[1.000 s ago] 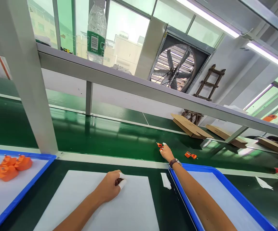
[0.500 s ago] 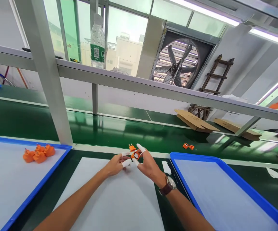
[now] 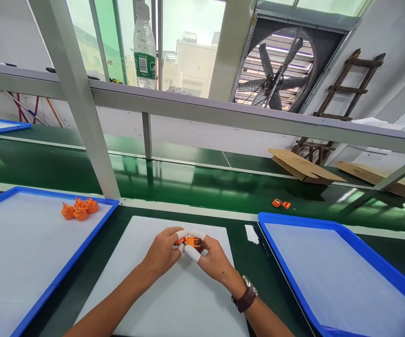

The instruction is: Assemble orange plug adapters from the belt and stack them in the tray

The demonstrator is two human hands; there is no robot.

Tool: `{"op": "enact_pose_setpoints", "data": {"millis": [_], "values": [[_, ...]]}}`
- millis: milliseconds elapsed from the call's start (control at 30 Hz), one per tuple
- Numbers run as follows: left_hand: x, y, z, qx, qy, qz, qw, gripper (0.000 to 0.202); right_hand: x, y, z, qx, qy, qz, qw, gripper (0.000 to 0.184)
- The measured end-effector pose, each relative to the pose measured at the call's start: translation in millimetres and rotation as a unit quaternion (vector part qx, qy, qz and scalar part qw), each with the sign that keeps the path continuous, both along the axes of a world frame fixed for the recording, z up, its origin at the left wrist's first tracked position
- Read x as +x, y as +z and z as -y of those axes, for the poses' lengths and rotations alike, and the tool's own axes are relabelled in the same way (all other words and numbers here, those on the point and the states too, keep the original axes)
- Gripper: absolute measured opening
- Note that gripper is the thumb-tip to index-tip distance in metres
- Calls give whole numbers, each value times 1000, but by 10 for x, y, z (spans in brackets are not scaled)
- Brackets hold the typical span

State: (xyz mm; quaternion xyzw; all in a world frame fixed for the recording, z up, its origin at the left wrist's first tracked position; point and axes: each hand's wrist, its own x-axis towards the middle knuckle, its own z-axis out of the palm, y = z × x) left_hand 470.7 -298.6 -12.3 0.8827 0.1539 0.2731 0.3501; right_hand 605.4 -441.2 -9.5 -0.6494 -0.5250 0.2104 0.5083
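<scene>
Green conveyor belting (image 3: 195,187) ran across the bench under a grey metal frame, with one clear plastic water bottle (image 3: 145,47) standing on the rail and one large wall fan (image 3: 276,70) behind. Two flat brown cardboard sheets (image 3: 304,166) lay at the far edge. Two blue-rimmed white trays flanked one white rectangular mat (image 3: 174,290): the left tray (image 3: 23,262) held a cluster of orange plastic caps (image 3: 79,209), three as far as could be told, and the right tray (image 3: 328,276) showed bare. Two tiny orange pieces (image 3: 281,204) sat together on the belt. Left hand (image 3: 162,252) and right hand (image 3: 214,257), fingertips in white cots, were pinched together on one small orange plastic part (image 3: 190,241) above the mat's far half. Half a second earlier the part had been held higher, at the mat's far edge; the belt pieces had not moved.
</scene>
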Motion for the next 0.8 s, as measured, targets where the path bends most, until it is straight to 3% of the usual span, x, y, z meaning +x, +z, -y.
{"op": "enact_pose_setpoints", "data": {"millis": [67,267,333,467,533,667,800], "values": [[-24,-19,21,-13,17,-19,1000,39,-24,-59,-5,1,-12,-19,1000,39],[-58,23,15,-251,-46,-91,963,47,91,-183,15,41,-12,-27,999,37],[-65,36,29,-246,-59,-83,964,44,113,-164,41,53,9,-10,998,36],[-66,51,94,-164,-27,-71,984,36,75,-141,72,76,28,19,997,33],[-70,47,104,-146,-27,-67,987,34,44,-173,68,74,9,14,997,32],[-97,-14,38,-149,-84,-63,983,37,25,-275,40,21,-81,-57,995,35],[-99,-139,-13,-133,-32,-86,987,44,32,-313,23,1,-90,-115,989,20]]}}
